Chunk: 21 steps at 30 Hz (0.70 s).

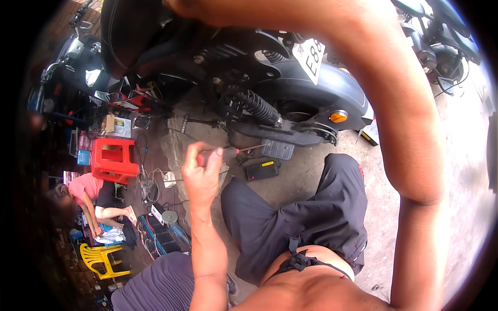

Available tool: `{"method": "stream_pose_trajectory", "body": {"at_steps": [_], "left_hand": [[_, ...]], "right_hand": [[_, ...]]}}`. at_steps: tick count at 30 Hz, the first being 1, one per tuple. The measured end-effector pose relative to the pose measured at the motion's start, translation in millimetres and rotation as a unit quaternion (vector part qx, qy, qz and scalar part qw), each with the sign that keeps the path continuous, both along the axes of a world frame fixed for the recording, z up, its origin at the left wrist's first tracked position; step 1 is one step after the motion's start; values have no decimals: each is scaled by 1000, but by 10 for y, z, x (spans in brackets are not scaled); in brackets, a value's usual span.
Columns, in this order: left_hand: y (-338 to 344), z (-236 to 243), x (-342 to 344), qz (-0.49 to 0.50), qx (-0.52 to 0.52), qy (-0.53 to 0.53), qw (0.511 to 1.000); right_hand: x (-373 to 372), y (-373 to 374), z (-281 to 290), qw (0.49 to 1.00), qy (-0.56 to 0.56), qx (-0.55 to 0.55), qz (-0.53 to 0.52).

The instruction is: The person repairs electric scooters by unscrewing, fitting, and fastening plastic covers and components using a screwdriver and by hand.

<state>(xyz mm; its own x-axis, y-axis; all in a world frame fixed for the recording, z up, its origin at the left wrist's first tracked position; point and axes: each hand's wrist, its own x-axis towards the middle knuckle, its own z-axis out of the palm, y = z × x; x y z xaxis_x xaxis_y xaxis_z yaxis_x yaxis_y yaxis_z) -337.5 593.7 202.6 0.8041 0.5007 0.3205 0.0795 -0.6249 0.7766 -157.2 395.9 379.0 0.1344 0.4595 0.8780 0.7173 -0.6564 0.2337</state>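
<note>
The left hand (pixel 201 171) is clenched around a red-handled metal screwdriver (pixel 233 152) near the black scooter's (pixel 290 88) coiled rear shock absorber (pixel 257 106), while the right hand's grip is out of sight.

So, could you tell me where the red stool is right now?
The red stool stands on the ground at the left of the head view, left of the left hand gripping the screwdriver.
</note>
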Motion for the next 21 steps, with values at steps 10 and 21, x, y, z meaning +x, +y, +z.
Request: {"method": "stream_pose_trajectory", "body": {"at_steps": [10, 21], "left_hand": [[-23, 175, 624, -384, -97, 62, 916], [108, -113, 960, -520, -373, 11, 769]], "right_hand": [[-11, 24, 17, 994, 9, -8, 108], [-97, -3, 0, 997, -3, -3, 71]]}}
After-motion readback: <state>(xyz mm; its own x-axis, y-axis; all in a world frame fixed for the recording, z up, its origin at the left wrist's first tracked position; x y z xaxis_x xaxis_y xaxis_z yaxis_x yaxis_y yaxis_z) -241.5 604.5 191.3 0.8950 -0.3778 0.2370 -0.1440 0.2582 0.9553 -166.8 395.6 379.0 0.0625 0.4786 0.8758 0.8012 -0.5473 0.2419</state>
